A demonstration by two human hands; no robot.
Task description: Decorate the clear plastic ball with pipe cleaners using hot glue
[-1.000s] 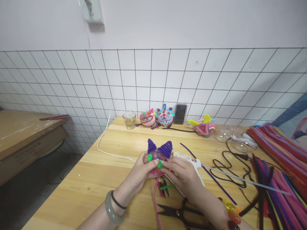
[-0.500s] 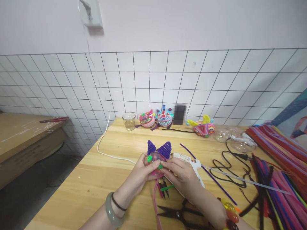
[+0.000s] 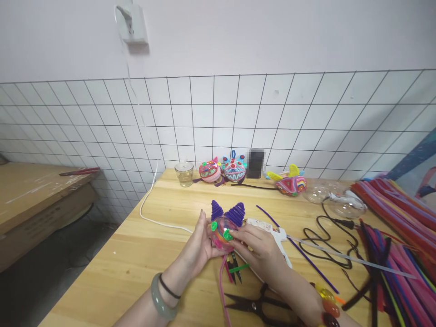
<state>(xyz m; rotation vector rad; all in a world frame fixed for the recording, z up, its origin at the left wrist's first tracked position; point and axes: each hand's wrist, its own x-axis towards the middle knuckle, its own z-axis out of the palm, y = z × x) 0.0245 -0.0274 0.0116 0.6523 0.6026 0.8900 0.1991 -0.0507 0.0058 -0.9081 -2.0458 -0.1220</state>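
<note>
A clear plastic ball (image 3: 221, 243) with two purple pipe-cleaner ears (image 3: 235, 214) rests in my left hand (image 3: 200, 241), the palm and lower fingers under its side and the thumb raised away from it. Two small green pipe-cleaner coils (image 3: 214, 226) sit on the ball's front like eyes. My right hand (image 3: 260, 250) pinches the right green coil (image 3: 228, 235) against the ball between thumb and fingertips. A pink pipe cleaner (image 3: 221, 281) trails down below. Black thread snips (image 3: 234, 268) and a short green piece lie under the hands, with black scissors (image 3: 254, 305) nearer me.
A white glue gun (image 3: 282, 234) with a long glue stick lies beside my right hand, near a purple pipe cleaner (image 3: 313, 261). Decorated balls (image 3: 234, 170) and a glass cup (image 3: 184, 174) stand along the back. Pipe-cleaner bundles (image 3: 402, 277) and a black cord (image 3: 318, 240) occupy the right.
My left thumb has lifted off the green coil and the ball's front, uncovering more of both. My right fingers stay on the right coil. The view has shifted slightly.
</note>
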